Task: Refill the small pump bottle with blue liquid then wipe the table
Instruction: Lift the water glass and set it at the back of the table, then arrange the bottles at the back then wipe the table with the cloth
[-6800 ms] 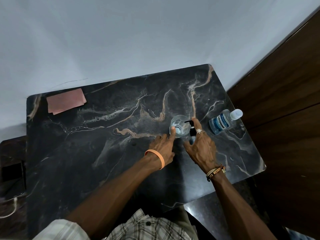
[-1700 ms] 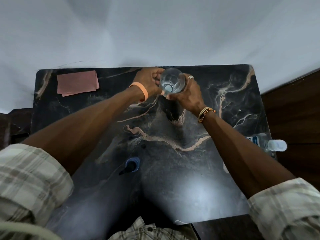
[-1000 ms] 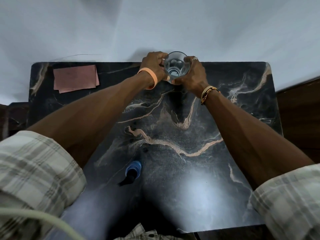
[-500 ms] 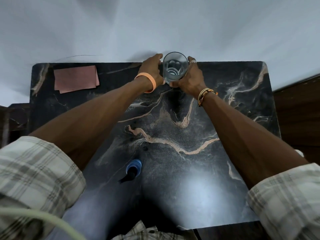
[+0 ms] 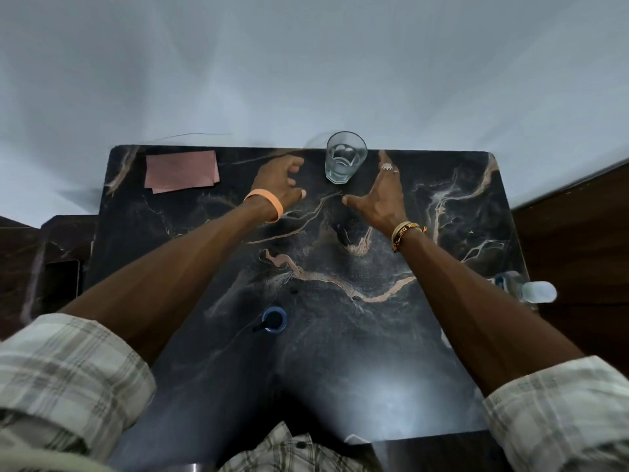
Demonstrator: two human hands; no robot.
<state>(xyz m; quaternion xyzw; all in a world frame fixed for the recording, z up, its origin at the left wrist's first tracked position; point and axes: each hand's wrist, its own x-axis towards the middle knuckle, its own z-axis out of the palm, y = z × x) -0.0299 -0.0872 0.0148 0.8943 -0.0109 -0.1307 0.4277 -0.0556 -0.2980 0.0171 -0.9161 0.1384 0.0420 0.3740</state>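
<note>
Pump bottle (image 5: 274,320), round and blue, stands on veined marbled table (image 5: 340,376).

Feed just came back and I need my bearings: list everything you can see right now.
Table: one, black marble with tan veins, against the wall.
Glass: one, clear, upright at far edge, centre.
Cloth: one, pink, far left corner.
Pump bottle: one, blue with black pump, upright, near-left of centre.
Plastic bottle: one, clear, white cap, right edge.
Left hand: one, orange wristband, left of glass, empty.
Right hand: one, ringed, right of glass, empty.
</note>
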